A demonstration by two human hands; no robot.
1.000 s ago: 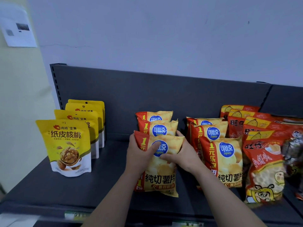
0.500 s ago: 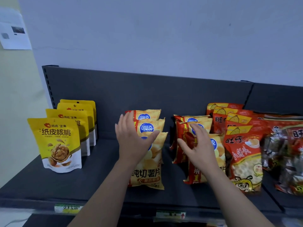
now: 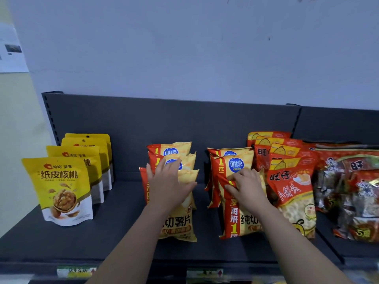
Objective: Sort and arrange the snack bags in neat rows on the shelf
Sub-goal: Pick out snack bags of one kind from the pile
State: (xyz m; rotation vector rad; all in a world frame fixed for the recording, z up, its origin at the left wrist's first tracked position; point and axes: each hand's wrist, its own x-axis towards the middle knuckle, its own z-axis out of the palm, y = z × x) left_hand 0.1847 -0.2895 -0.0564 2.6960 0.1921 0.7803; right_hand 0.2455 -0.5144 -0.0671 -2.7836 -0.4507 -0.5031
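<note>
Pinching chip bag [image 3: 243,222] top, seemingly; bag below right hand [image 3: 248,187].

Dark grey shelf [image 3: 61,240]: walnut pouches [image 3: 61,193] at left end, two chip bag rows [image 3: 180,222] mid, red snack bags [image 3: 293,191] right.

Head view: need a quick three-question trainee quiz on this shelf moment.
1. True or false: the left hand lies flat, fingers straight, on the left front chip bag.
2. How many walnut pouches stand in their row?
3. The right hand grips: A) a walnut pouch; B) the right front chip bag; C) the left front chip bag.
Key: 1 true; 2 four; 3 B.
</note>
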